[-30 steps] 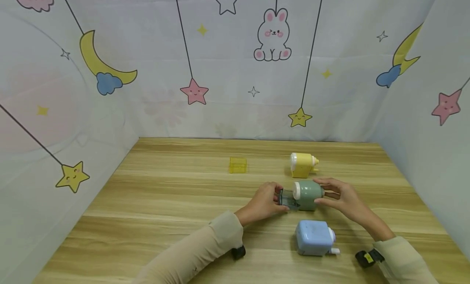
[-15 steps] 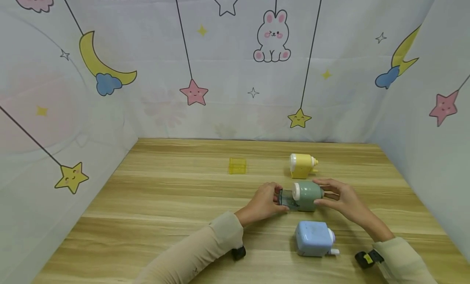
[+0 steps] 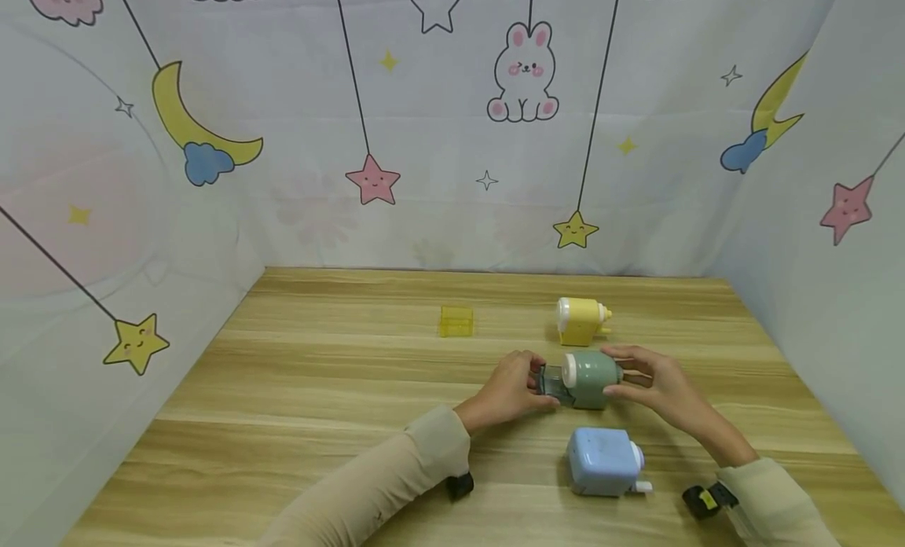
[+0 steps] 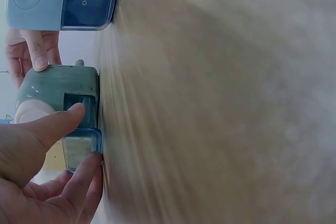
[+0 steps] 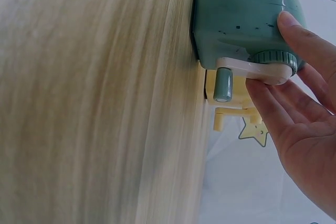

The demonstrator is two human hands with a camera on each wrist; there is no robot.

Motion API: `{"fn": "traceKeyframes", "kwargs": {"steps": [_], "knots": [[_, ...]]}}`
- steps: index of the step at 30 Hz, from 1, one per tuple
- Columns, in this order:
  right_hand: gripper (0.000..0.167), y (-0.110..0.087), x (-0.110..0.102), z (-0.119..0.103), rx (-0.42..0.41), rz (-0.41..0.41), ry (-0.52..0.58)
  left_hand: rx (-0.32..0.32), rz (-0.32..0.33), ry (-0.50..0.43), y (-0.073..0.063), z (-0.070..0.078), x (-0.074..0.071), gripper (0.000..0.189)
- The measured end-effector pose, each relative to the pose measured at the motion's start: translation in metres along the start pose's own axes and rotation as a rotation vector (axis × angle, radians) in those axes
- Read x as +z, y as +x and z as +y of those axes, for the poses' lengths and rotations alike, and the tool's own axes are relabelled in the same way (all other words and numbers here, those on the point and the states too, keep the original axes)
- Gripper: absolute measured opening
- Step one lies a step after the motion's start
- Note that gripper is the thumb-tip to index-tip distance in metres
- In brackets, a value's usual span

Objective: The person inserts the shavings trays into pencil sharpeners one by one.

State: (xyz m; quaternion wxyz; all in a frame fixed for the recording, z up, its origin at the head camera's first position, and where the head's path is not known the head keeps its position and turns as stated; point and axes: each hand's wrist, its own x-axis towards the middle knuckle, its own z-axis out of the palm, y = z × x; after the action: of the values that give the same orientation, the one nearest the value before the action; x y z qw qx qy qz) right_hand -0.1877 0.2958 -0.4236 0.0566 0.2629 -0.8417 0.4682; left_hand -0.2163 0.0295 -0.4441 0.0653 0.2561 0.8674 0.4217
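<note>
A green crank pencil sharpener (image 3: pixel 595 376) with a white front ring stands on the wooden table between my hands. Its see-through shavings drawer (image 3: pixel 554 383) sticks out on the left, partly out of the body. My left hand (image 3: pixel 505 391) pinches that drawer, thumb on one side and fingers on the other, as the left wrist view shows. My right hand (image 3: pixel 663 383) holds the sharpener body from the crank end, thumb on its near side. The white crank arm (image 5: pixel 254 69) with its green knob shows in the right wrist view.
Nearer me stands a blue pencil sharpener (image 3: pixel 604 460), its crank to the right. Behind the green one is a yellow pencil sharpener (image 3: pixel 580 321). A loose yellow see-through drawer (image 3: pixel 456 322) lies farther left. A patterned cloth wall (image 3: pixel 438 138) closes off the table's back.
</note>
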Motion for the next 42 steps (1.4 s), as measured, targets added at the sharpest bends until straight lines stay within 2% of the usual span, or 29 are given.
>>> {"fn": "traceKeyframes", "kwargs": {"steps": [12,23,31,42], "knots": [[0.052,0.001,0.002,0.001,-0.012,0.008,0.026,-0.001,-0.031,-0.061,-0.001,-0.005,-0.003,0.059],[0.053,0.0,0.003,0.002,-0.015,0.009,0.026,-0.005,-0.042,-0.113,0.004,-0.006,0.002,0.06],[0.053,0.0,0.002,0.002,-0.018,0.01,-0.001,-0.013,-0.053,-0.083,0.009,-0.001,0.005,0.06],[0.052,0.0,0.004,0.0,0.001,0.018,-0.005,-0.011,-0.043,-0.11,0.011,-0.001,0.008,0.059]]}}
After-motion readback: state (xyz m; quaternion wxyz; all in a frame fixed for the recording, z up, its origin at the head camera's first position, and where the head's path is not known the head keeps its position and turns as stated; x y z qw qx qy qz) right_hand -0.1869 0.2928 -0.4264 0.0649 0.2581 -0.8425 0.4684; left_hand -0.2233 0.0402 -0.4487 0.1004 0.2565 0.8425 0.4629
